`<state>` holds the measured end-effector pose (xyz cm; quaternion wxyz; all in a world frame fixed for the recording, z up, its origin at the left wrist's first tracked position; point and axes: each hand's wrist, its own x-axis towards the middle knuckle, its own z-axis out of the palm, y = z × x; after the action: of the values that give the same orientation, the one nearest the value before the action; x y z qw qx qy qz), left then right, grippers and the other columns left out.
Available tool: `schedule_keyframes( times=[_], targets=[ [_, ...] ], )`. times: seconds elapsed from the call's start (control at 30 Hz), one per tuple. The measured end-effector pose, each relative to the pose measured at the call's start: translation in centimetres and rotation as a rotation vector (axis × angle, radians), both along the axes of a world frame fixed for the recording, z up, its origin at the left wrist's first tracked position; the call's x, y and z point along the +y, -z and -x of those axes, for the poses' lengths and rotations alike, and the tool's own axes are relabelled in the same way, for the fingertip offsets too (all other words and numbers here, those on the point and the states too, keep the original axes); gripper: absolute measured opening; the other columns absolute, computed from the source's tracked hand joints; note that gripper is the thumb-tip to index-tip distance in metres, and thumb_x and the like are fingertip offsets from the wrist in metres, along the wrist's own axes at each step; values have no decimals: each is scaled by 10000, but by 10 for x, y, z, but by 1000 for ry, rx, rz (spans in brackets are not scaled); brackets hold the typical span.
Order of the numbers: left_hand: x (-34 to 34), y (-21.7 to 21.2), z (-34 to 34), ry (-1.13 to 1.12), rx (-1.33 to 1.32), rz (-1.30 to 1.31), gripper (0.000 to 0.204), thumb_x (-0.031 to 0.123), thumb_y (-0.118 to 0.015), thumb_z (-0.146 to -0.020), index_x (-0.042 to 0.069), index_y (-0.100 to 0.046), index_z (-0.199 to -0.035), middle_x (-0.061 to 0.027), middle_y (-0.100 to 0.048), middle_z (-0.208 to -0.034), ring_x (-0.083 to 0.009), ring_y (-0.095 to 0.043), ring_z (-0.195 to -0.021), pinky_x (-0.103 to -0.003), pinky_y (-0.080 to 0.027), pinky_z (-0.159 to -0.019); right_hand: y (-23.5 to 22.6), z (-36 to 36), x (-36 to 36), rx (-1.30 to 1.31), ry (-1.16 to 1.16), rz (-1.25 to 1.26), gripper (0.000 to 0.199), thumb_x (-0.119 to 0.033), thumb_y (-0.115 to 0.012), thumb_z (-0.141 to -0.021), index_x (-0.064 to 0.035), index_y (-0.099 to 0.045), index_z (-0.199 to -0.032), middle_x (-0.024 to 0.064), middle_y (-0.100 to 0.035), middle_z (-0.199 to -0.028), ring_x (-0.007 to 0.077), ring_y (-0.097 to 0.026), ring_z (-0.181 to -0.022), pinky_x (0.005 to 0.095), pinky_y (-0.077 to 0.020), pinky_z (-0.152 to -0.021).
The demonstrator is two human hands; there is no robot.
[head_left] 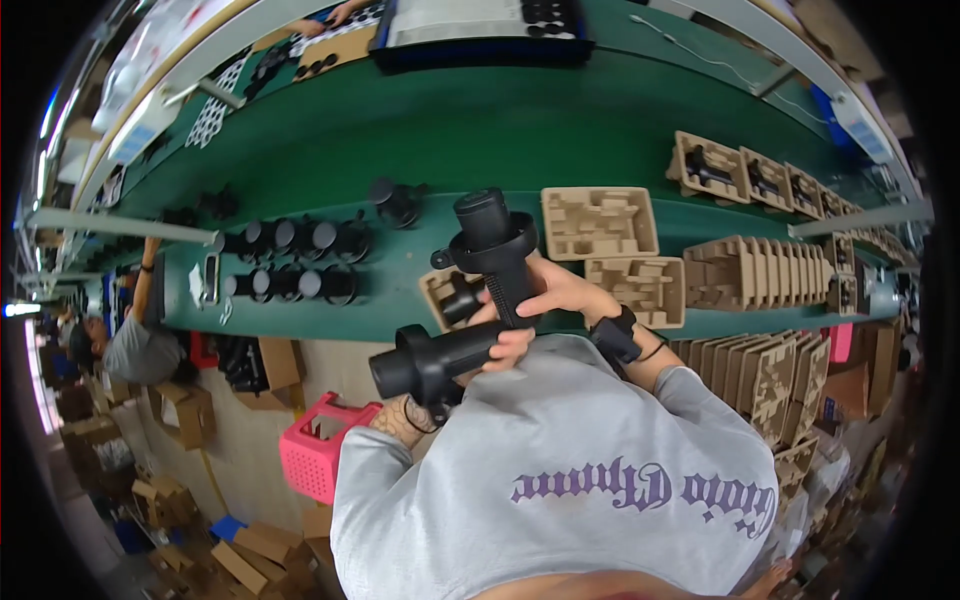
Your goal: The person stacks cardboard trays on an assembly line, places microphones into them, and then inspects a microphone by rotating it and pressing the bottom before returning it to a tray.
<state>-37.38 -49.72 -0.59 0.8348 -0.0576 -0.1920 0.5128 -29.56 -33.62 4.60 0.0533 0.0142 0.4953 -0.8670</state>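
Green and long, the tabletop point(560, 130) curves across the upper picture like a conveyor line, and a person in a grey sweatshirt point(560, 470) leans over its near edge. Nearest the camera, the left hand point(405, 418) is mostly hidden under a black tube-shaped handle part point(440, 358) that it carries level, open end pointing left; only the wrist shows, so whether those fingers are wrapped or loose cannot be told. Just above, the right hand point(545, 300), a black strap at its wrist, has its fingers point(510, 345) curled and pressed around the ribbed stem of a second black part with a ring and a round cap point(490, 240), held upright, seemingly so the two pieces meet end to end at the hands. Directly behind them a moulded pulp tray point(448, 298) lies on the tabletop with a dark piece already seated in it, close enough to drop work into. Empty pulp trays point(600, 222) and a nested stack of them point(760, 272) sit to the right within reach. To the left, two rows of black cylindrical parts point(295, 260) lie in order. Below the edge stand a pink crate point(320, 450) and cardboard boxes point(185, 410). Farther off, more filled trays point(745, 172) follow the far right edge, and another person's hand point(340, 14) works at the top.
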Motion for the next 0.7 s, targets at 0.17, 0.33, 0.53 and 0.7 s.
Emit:
schedule_keyframes(
  times=[0.17,0.33,0.53,0.7],
  targets=[
    [13,-22,-9,45,326,164,663,494,-342,-973,41,-224,-1443,-9,-416,-667,-106,-419,-489,-250,-346,-331,-1,-36,38,-49,205,-118,532,-208,-761,-702,-23,-544,-1151,89,-640,-998,162,-609,-885,271,-494,-755],
    [-19,-8,0,-257,-57,425,536,299,-326,-1001,103,-172,-1476,-26,-463,-828,-160,-473,-723,-321,-438,-542,26,-69,131,-107,658,-1857,726,48,-631,-580,-171,-533,-1266,96,-560,-1040,323,-483,-1031,427,-381,-924],
    [-32,24,3,-347,-274,580,407,190,-384,-949,138,-466,-1344,5,-485,-866,-135,-492,-811,-301,-440,-618,49,-73,137,-109,484,-1831,719,52,-573,-639,-212,-511,-1305,96,-529,-1087,306,-461,-1095,450,-347,-967],
    [-16,35,2,-320,-216,741,403,242,-517,-871,34,-550,-1214,-49,-551,-952,-201,-529,-922,-358,-490,-696,79,-72,112,-183,548,-1988,666,24,-547,-679,-192,-516,-1309,152,-508,-1082,347,-443,-1116,515,-289,-1009]
  ],
)
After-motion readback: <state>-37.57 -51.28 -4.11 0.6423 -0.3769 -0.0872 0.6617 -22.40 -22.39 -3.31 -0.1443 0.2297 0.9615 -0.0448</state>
